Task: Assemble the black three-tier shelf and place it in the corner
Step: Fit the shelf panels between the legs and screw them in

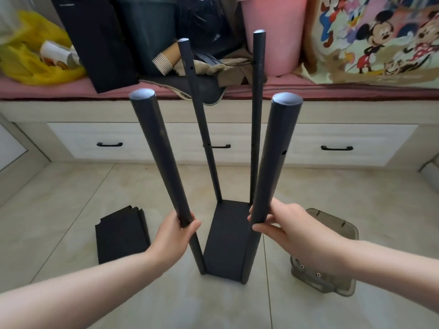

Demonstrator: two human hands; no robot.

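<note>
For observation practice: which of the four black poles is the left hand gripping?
The front left pole, gripped low by the left hand. The right hand holds the front right pole; both back poles stand untouched.

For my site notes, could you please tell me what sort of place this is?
Probably a home bedroom: a pink-cushioned bench over white drawers, a cartoon-print cushion, and a tiled floor.

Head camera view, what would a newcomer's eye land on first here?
Four black poles rising from a black shelf board on the tiled floor, mid-frame; the left hand and right hand each hold a near pole. Next, spare black panels lie on the floor at left, and a bright cartoon-print fabric sits top right.
</note>
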